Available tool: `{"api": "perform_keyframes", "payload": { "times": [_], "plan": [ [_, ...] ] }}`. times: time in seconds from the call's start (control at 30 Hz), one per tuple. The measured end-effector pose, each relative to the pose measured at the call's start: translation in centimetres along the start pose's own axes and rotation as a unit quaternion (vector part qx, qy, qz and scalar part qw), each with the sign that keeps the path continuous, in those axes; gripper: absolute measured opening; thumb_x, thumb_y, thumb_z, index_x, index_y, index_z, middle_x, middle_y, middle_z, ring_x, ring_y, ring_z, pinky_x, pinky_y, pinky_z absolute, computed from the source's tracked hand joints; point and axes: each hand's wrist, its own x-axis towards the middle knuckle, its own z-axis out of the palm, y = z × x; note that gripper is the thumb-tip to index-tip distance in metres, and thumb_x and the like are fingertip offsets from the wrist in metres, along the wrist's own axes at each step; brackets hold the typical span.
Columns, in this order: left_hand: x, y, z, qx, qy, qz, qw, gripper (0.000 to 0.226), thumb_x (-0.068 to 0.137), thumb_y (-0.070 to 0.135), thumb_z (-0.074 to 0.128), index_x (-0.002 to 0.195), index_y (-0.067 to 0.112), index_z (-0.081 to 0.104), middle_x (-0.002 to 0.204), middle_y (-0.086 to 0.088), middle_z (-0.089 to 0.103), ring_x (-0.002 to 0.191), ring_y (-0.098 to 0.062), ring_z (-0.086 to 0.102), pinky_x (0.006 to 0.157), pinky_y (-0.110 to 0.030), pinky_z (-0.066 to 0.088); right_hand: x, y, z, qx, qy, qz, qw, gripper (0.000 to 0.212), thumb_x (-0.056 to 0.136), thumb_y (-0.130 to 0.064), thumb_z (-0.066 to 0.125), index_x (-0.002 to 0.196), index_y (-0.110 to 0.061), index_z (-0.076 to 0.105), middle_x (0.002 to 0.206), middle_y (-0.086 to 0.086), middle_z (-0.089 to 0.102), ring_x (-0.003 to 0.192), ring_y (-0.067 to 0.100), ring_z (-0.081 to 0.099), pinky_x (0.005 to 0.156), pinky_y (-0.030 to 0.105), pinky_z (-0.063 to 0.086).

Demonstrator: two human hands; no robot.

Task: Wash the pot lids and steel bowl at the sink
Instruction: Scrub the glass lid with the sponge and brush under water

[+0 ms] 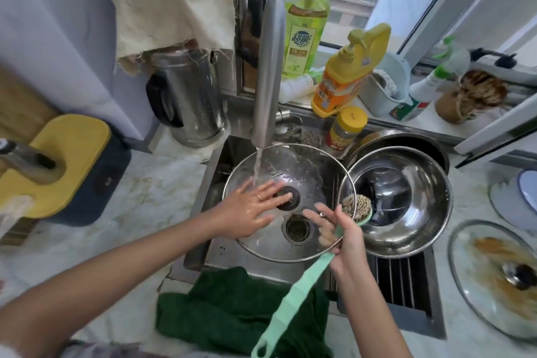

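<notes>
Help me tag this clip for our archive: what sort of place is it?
Most likely a home kitchen: a faucet runs water onto a glass pot lid over a steel sink, and dish soap bottles stand on the windowsill behind it.

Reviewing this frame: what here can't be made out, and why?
All in the head view:
- Right hand, gripping the brush: its fingers under the glass lid show only through wet glass, so its hold on the lid is unclear.
- Dark object in the steel bowl: lost in reflections.
- Dirty lid on the counter: cut off by the right edge.
- Handle at far left: motion-blurred.
- Kettle top: hidden by the cloth.
</notes>
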Motion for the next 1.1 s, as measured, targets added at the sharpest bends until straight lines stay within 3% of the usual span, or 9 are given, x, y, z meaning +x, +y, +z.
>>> {"api": "perform_keyframes", "payload": {
  "times": [0.17,0.23,0.33,0.43,0.57,0.73,0.8,0.93,1.1],
  "plan": [
    [4.8,-0.6,-1.8,0.033,0.065,-0.185,0.980,0.066,0.102,0.045,0.020,0.152,0.014,-0.011,0.159,-0.004,-0.017,0.149,-0.019,-0.011,0.116,-0.045,-0.013,-0.2,1.5,-0.1,0.005,-0.015,0.048,0.999,0.038,0.101,-0.025,0.036,0.093,0.004,0.058,0.080,0.025,0.071,0.024,0.001,0.025,0.025,0.011,0.017],
    [6.4,1.4,-1.4,0.007,0.069,-0.188,0.980,0.069,0.101,0.049,0.018,0.150,0.014,-0.017,0.156,-0.008,-0.025,0.146,-0.021,-0.019,0.116,-0.052,-0.016,-0.2,1.6,0.0,0.011,-0.009,0.044,0.999,0.038,0.102,-0.024,0.036,0.094,0.005,0.058,0.080,0.026,0.070,0.024,0.001,0.025,0.024,0.011,0.018],
    [4.8,3.6,0.1,0.010,0.033,0.033,0.999,0.058,0.103,0.046,0.015,0.149,0.028,-0.015,0.159,0.002,-0.022,0.145,-0.012,-0.020,0.119,-0.045,-0.012,0.8,1.9,-0.7,0.030,-0.009,0.034,0.999,0.038,0.097,-0.029,0.048,0.095,0.006,0.062,0.079,0.024,0.070,0.027,0.003,0.031,0.027,0.012,0.024],
    [1.4,1.5,-0.1,0.015,0.003,0.161,0.987,0.055,0.104,0.043,0.022,0.152,0.035,-0.002,0.161,0.011,-0.009,0.147,-0.005,-0.014,0.118,-0.035,-0.014,1.4,2.1,-2.1,0.019,-0.021,0.020,0.999,0.062,0.056,-0.050,0.086,0.095,-0.003,0.075,0.103,0.024,0.070,0.049,0.015,0.046,0.045,0.022,0.039],
    [0.7,-2.6,-0.8,0.104,0.052,-0.054,0.992,0.065,0.093,0.055,0.003,0.149,0.028,-0.014,0.160,0.005,-0.016,0.147,-0.012,-0.015,0.118,-0.041,-0.014,0.0,1.4,-2.1,0.056,-0.025,0.014,0.998,0.041,0.082,-0.033,0.057,0.099,0.003,0.063,0.096,0.029,0.068,0.029,0.003,0.032,0.027,0.013,0.025],
    [5.2,2.1,-0.9,-0.052,0.124,-0.226,0.965,0.064,0.101,0.045,0.012,0.151,0.016,-0.015,0.157,0.000,-0.022,0.146,-0.016,-0.018,0.119,-0.045,-0.013,0.0,0.9,-0.6,0.035,0.007,-0.041,0.999,0.032,0.100,-0.023,0.037,0.095,-0.001,0.060,0.083,0.022,0.071,0.027,0.001,0.026,0.027,0.011,0.019],
    [5.9,5.1,-0.2,-0.101,0.121,-0.222,0.962,0.065,0.102,0.044,0.015,0.151,0.015,-0.016,0.155,-0.003,-0.027,0.143,-0.018,-0.025,0.118,-0.045,-0.015,0.2,0.6,-0.1,0.018,0.019,-0.044,0.999,0.032,0.101,-0.025,0.038,0.096,-0.002,0.061,0.078,0.018,0.072,0.028,0.002,0.028,0.028,0.011,0.019],
    [3.2,4.6,0.0,-0.062,0.065,-0.072,0.993,0.059,0.103,0.045,0.018,0.152,0.028,-0.012,0.156,0.009,-0.023,0.144,-0.008,-0.022,0.117,-0.040,-0.018,0.1,0.3,-0.6,0.022,0.023,-0.025,0.999,0.036,0.101,-0.028,0.038,0.096,-0.001,0.061,0.078,0.020,0.071,0.027,0.002,0.028,0.027,0.011,0.019],
    [1.3,-1.9,-1.7,0.039,0.057,-0.217,0.974,0.064,0.103,0.046,0.018,0.152,0.022,-0.012,0.160,-0.001,-0.018,0.148,-0.019,-0.013,0.118,-0.052,-0.009,-0.2,1.3,-1.7,0.036,0.009,0.022,0.999,0.038,0.100,-0.026,0.037,0.096,0.004,0.060,0.083,0.027,0.069,0.026,0.000,0.025,0.025,0.011,0.018]
  ]
}}
